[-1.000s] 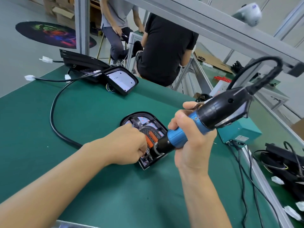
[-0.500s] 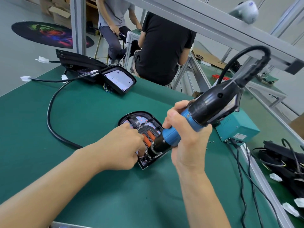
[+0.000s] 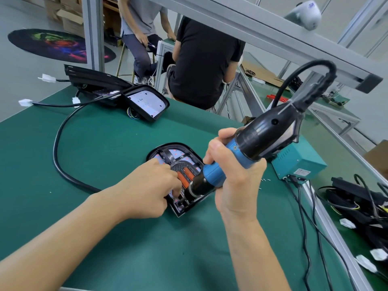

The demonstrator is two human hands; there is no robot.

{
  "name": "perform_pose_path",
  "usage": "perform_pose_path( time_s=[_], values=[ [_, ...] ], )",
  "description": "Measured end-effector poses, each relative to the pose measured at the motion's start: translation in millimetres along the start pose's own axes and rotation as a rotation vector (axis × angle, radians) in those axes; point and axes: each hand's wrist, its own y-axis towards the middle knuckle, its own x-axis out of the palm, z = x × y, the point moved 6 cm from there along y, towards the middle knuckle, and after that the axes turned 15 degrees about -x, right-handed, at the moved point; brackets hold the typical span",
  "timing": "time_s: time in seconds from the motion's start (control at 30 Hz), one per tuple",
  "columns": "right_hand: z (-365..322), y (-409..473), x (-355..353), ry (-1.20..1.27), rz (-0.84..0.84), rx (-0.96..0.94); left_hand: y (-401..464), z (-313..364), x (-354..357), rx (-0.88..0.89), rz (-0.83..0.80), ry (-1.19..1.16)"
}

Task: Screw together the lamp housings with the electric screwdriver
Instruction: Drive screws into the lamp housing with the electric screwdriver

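Green matting covers the counter (image 3: 105, 156), and a black lamp housing (image 3: 168, 153) is laid flat on it near the middle, its open side up, with an orange insert (image 3: 185, 175) seen inside. The left hand (image 3: 147, 192) is rested on the housing's near-left edge; its fingers (image 3: 175, 183) are curled down into the housing, but whether anything is pinched between them cannot be told. The electric screwdriver (image 3: 237, 156), blue at the grip and black above, is held tilted by the right hand (image 3: 235, 179), whose fingers are wrapped tightly round the blue grip. The tool's black nose is pointed down into the housing's near end, just beside the left fingertips. A black cable (image 3: 63, 164) is looped across the counter to the left. A second housing with a pale lens (image 3: 147, 103) is placed at the far edge. A teal box (image 3: 302, 162) is stood to the right, behind the screwdriver.
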Motion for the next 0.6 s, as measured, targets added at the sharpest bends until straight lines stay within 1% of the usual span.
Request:
perform_pose_path(
  time_s=[0.17,0.33,0.4,0.5,0.57,0.6],
  values=[
    [-6.5,1.8,-8.5,-0.019,0.050,-0.047,0.1,-3.2,2.5,-0.001,0.011,-0.061],
    [-31.3,23.3,-52.1,0.000,0.248,-0.136,-3.7,-9.8,1.6,0.003,0.011,-0.178],
    [-40.3,35.1,-80.2,-0.029,0.310,-0.144,-6.0,-13.1,-3.3,-0.023,0.033,-0.305],
    [-44.7,47.3,-131.0,-0.156,0.393,-0.068,-7.5,-26.9,-11.1,-0.152,0.176,-0.500],
    [-40.0,52.2,-166.8,-0.311,0.406,0.059,-8.1,-42.8,-12.5,-0.278,0.298,-0.558],
    [-35.0,54.1,-183.4,-0.400,0.388,0.146,-8.1,-52.1,-10.5,-0.349,0.333,-0.567]
  ],
)
